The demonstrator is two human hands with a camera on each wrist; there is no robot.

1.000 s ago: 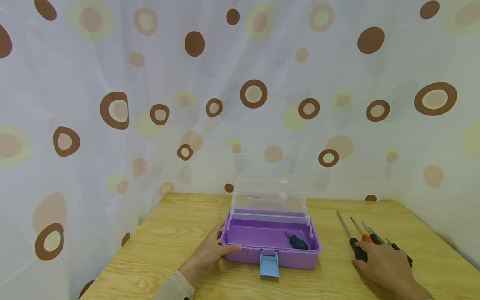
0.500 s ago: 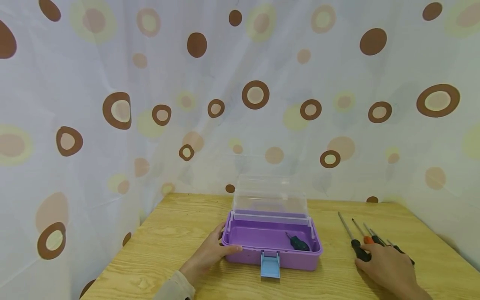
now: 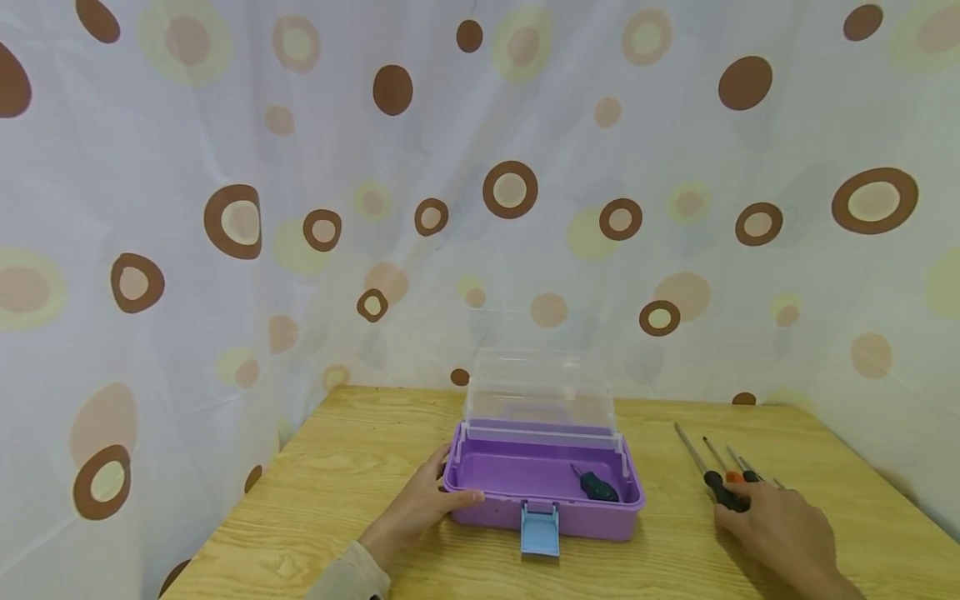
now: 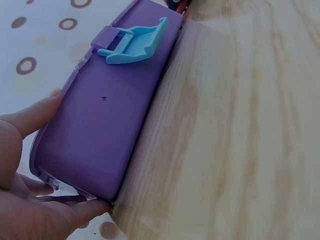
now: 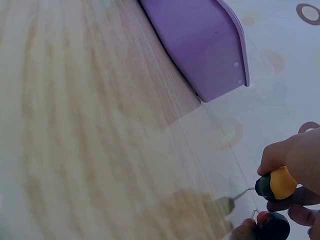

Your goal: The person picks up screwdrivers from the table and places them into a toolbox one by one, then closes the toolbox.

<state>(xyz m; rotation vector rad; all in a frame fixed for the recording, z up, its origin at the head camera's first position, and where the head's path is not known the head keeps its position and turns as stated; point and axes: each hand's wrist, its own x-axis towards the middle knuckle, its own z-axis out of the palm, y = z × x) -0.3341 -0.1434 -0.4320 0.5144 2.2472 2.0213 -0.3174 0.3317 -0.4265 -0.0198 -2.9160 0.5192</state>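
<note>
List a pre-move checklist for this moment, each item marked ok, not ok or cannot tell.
1. Lid open: ok; the clear lid stands up at the back.
2. Toolbox steadied: ok; the left hand grips the left end of the purple toolbox.
3. Latch undone: ok; the blue latch hangs at the front.
4. Space inside: ok; a short screwdriver lies toward the right, with bare floor left of it.
5. Right hand on a tool: ok; in its wrist view, fingers pinch a yellow-and-black handle.
6. Loose tools well apart: not ok; the black-handled screwdriver and orange-handled screwdriver lie close together.
</note>
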